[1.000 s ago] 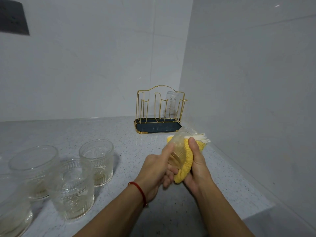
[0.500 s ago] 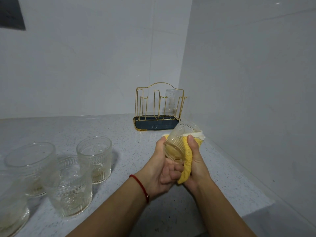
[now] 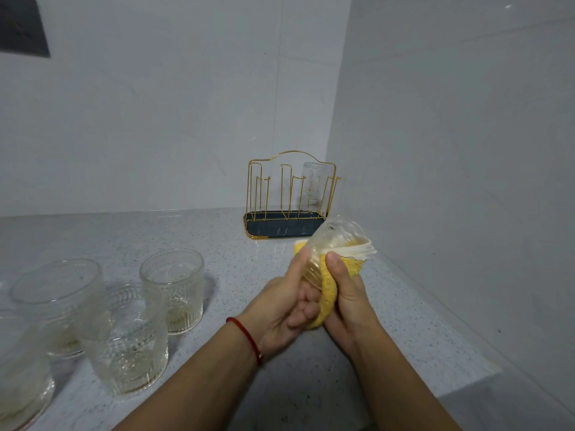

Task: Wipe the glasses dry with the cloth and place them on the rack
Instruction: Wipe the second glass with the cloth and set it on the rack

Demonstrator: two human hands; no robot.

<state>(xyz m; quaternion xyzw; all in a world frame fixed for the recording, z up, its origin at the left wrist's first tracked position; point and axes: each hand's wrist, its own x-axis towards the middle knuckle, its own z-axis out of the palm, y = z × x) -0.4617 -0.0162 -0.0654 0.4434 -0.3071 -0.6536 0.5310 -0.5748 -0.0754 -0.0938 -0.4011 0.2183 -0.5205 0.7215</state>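
1. The left hand [image 3: 287, 306] grips a glass [image 3: 329, 247] above the bench [image 3: 236, 259]; its curled fingers [image 3: 306, 311] hide the base.
2. The right hand [image 3: 348, 293] pinches a yellow cloth [image 3: 329, 293] against the glass, fingers hidden behind it.
3. The rack [image 3: 289, 197] at the back corner holds one glass.
4. Glasses [image 3: 172, 293] at the left edge are partly cut off.

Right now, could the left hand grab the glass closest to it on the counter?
Probably not yet. The left hand is busy holding the glass being wiped. The nearest standing glass has bare counter between it and the hand, so the path looks open once that hand lets go.
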